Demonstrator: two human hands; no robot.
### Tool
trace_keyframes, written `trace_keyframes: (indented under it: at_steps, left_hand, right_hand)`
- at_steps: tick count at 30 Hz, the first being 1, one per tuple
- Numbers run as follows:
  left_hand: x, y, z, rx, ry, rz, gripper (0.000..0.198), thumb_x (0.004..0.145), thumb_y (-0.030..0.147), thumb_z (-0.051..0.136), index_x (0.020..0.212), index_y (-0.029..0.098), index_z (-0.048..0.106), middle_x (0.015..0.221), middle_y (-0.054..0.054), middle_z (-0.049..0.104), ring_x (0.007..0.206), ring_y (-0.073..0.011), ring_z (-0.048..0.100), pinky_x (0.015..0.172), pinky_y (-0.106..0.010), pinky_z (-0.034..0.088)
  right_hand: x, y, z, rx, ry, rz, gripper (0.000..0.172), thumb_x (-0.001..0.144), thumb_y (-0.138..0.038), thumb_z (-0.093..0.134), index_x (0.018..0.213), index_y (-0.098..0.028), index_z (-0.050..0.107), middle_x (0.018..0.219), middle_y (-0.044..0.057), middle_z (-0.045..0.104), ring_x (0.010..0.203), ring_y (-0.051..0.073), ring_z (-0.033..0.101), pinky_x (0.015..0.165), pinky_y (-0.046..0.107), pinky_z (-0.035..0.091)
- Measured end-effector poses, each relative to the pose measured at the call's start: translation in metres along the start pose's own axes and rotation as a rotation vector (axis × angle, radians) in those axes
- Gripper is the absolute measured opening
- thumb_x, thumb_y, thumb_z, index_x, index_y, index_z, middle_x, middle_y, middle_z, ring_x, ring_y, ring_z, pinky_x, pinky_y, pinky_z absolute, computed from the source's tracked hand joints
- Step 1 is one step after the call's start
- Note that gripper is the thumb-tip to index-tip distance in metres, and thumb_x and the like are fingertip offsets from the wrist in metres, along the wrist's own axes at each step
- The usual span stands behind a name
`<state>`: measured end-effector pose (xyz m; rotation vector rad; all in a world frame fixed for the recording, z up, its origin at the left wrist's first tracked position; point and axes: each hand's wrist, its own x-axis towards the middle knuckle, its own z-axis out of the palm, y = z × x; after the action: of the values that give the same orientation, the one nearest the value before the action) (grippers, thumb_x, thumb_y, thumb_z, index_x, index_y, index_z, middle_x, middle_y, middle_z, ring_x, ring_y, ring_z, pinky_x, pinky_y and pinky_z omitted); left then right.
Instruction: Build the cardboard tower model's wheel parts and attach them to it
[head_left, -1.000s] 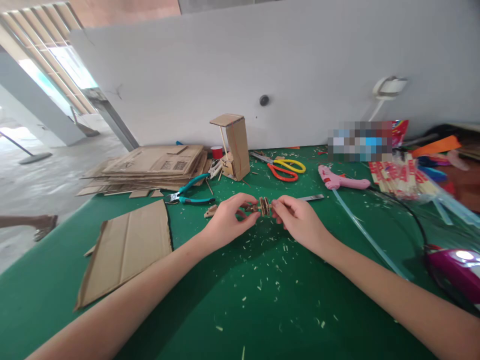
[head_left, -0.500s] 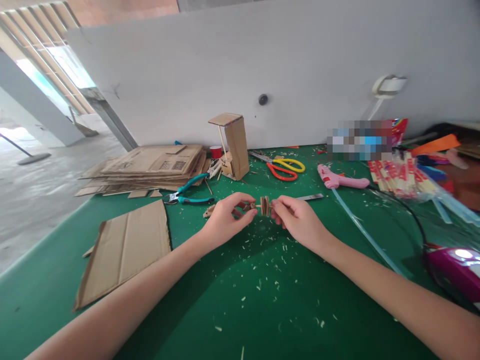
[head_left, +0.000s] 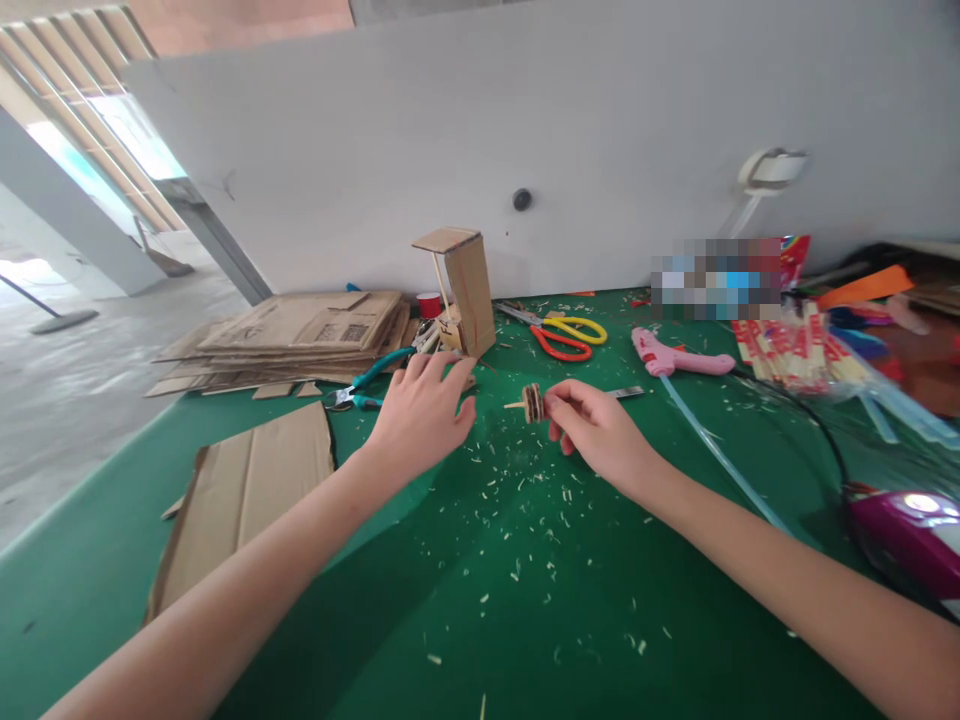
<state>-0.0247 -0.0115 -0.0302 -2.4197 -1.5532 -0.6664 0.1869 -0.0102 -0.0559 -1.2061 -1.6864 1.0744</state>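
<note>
Between the thumb and fingers of my right hand [head_left: 596, 430] is a small stack of cardboard discs [head_left: 533, 403] on a thin wooden stick, whose free end points left. My left hand [head_left: 424, 405] is open, palm down with the fingers spread, over the green table near the teal-handled pliers [head_left: 375, 375]. Part of the pliers and a small cardboard piece are hidden behind it. Just beyond stands an upright cardboard structure [head_left: 470, 295] with a flat top and a thin stick at its left side.
Stacked cardboard sheets [head_left: 300, 330] lie at the back left, a single sheet [head_left: 247, 490] nearer. Scissors [head_left: 566, 335] rest at the back. To the right are a pink glue gun [head_left: 682, 358] with its cable, packaged sticks [head_left: 787, 350] and a purple device [head_left: 907, 530]. Shavings dot the table.
My left hand has let go of its end of the piece and moved left, its fingers now spread. My right hand still holds the disc stack, in nearly the same place.
</note>
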Motion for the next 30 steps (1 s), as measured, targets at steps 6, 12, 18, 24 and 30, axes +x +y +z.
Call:
trace_keyframes:
  at_steps: [6, 12, 18, 24, 30]
  left_hand:
    - [0.008, 0.024, -0.009, -0.731, -0.282, 0.054, 0.028, 0.089, 0.03, 0.045, 0.112, 0.022, 0.058, 0.106, -0.004, 0.065, 0.091, -0.0169, 0.062, 0.077, -0.03, 0.052]
    - [0.014, 0.018, 0.012, -0.963, -0.38, -0.107, 0.019, 0.081, 0.028, 0.057, 0.096, 0.016, 0.061, 0.087, -0.005, 0.07, 0.076, -0.0154, 0.065, 0.067, -0.028, 0.054]
    - [0.011, 0.012, 0.029, -0.774, -0.207, -0.091, 0.022, 0.086, 0.03, 0.052, 0.101, 0.02, 0.065, 0.097, -0.005, 0.069, 0.084, -0.0162, 0.064, 0.074, -0.029, 0.053]
    - [0.007, 0.007, 0.046, -0.644, -0.088, -0.031, 0.023, 0.09, 0.029, 0.047, 0.1, 0.02, 0.066, 0.104, -0.005, 0.066, 0.094, -0.0168, 0.061, 0.083, -0.029, 0.049]
    - [0.002, 0.006, 0.053, -0.629, -0.074, -0.112, 0.027, 0.091, 0.03, 0.044, 0.109, 0.02, 0.062, 0.103, -0.004, 0.068, 0.088, -0.0161, 0.063, 0.08, -0.028, 0.05]
  right_hand:
    - [0.001, -0.002, -0.003, -0.193, -0.126, -0.137, 0.027, 0.086, -0.038, 0.045, 0.069, -0.02, 0.053, 0.056, -0.003, 0.05, 0.05, 0.01, 0.045, 0.049, 0.025, 0.035]
    - [0.006, 0.002, -0.014, -0.575, -0.07, -0.325, 0.027, 0.092, -0.031, 0.035, 0.09, -0.019, 0.059, 0.08, 0.005, 0.063, 0.072, 0.017, 0.055, 0.061, 0.03, 0.041]
    - [0.02, 0.027, -0.048, -1.384, 0.012, -0.387, 0.021, 0.087, -0.013, 0.039, 0.087, -0.01, 0.06, 0.09, 0.018, 0.063, 0.088, 0.03, 0.055, 0.072, 0.041, 0.039]
    - [0.022, 0.028, -0.051, -1.265, -0.101, -0.403, 0.019, 0.092, -0.021, 0.035, 0.081, -0.016, 0.05, 0.083, 0.011, 0.059, 0.077, 0.023, 0.052, 0.065, 0.034, 0.036]
    - [0.017, 0.005, -0.068, -1.015, -0.248, -0.15, 0.018, 0.093, -0.03, 0.029, 0.085, -0.02, 0.041, 0.071, 0.002, 0.056, 0.054, 0.014, 0.047, 0.05, 0.029, 0.029]
